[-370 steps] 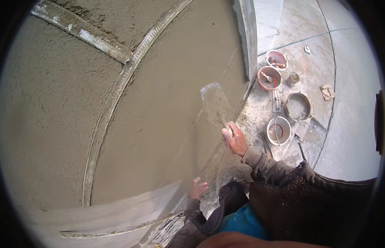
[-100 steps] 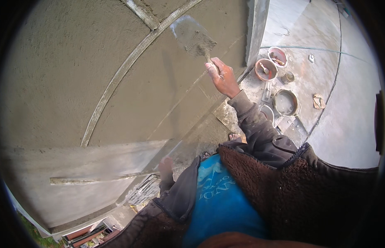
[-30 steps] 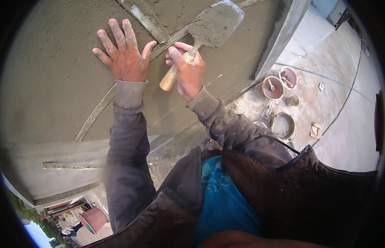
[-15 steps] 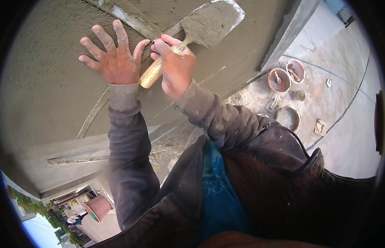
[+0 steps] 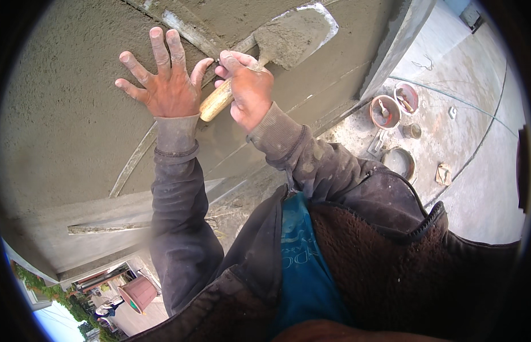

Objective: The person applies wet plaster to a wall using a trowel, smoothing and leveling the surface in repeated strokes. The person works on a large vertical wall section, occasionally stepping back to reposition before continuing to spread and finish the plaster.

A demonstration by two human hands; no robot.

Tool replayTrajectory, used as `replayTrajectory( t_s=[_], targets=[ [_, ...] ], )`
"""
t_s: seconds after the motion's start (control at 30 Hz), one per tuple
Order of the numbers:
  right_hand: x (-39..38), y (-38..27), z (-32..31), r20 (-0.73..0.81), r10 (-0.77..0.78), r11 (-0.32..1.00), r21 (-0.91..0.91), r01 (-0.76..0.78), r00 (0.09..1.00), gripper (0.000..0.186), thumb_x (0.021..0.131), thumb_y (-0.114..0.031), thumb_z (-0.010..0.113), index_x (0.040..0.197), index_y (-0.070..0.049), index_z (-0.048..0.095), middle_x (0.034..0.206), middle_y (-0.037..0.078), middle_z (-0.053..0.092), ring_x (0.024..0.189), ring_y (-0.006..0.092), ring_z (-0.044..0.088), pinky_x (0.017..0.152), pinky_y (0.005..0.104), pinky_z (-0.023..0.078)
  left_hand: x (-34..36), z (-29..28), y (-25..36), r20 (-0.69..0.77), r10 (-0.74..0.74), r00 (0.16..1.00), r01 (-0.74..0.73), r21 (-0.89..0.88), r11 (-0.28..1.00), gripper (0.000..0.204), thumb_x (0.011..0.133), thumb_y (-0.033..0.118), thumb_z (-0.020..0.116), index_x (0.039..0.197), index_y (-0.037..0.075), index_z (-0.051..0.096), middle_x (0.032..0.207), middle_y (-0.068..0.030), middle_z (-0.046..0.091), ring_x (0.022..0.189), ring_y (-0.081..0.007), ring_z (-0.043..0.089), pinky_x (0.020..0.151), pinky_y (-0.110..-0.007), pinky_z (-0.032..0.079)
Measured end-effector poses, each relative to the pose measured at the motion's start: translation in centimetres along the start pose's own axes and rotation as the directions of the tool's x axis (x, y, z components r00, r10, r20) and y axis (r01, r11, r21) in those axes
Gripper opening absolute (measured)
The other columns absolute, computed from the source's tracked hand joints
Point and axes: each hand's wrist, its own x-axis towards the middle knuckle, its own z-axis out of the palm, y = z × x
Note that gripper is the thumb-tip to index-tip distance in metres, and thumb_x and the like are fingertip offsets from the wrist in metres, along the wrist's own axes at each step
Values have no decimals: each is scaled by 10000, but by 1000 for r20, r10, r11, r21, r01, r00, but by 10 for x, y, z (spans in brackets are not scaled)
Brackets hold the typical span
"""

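On the floor, a pink bucket (image 5: 411, 89) holds tools (image 5: 408, 105) and an orange bucket (image 5: 375, 118) holds a brush (image 5: 383, 107). By the wall (image 5: 77, 114), the right hand (image 5: 252, 92) grips the trowel (image 5: 217, 102): wooden handle, pale-edged blade, grey mud (image 5: 285, 44) on it. The left hand (image 5: 173, 94) is spread wide beside it.

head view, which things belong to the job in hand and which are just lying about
In use:
- wooden-handled trowel, in the right hand
- grey mortar on its blade
- plastered wall

Apparently lying about:
- two reddish buckets
- dark bucket
- can
- flat trowel
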Motion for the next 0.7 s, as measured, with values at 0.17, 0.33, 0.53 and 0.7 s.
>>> replayTrajectory(
  t_s=[0.17, 0.33, 0.53, 0.7],
  targets=[
    [4, 3, -3, -6, 3, 1000, 8, -3, 1000, 244, 918, -100, 679, 1120, 12, 599, 934, 56, 646, 810, 131, 622, 663, 297, 513, 1, -1, 1, 4, 24, 1000, -24, 89, 996, 998, 836, 814, 405, 1594, 218, 146, 1667, 12, 90, 1497, -463, -61, 1148, -648, -160],
    [3, 3, -2, -4, 3, 1000, -2, -3, 1000, 240, 920, -103, 680, 1115, 12, 601, 930, 56, 645, 806, 126, 617, 662, 292, 512, 1, -6, 0, 29, 20, 999, -22, 64, 998, 995, 844, 803, 413, 1593, 203, 149, 1667, 1, 95, 1495, -470, -64, 1147, -654, -150],
    [5, 6, -2, 2, -18, 1000, 12, 18, 1000, 243, 923, -110, 679, 1117, 15, 601, 903, 60, 643, 797, 125, 614, 666, 285, 509, 3, -10, 2, 65, 16, 998, -24, 131, 991, 982, 848, 797, 418, 1588, 197, 180, 1665, 1, 110, 1497, -472, -39, 1149, -659, -131],
    [4, 4, -3, -2, -22, 1000, -9, 22, 1000, 258, 922, -119, 685, 1127, 14, 601, 895, 60, 640, 794, 123, 612, 669, 285, 507, 3, -8, 4, 22, 17, 1000, -19, 98, 995, 983, 841, 792, 441, 1584, 194, 203, 1660, 0, 143, 1497, -476, -10, 1154, -659, -119]
  ],
)
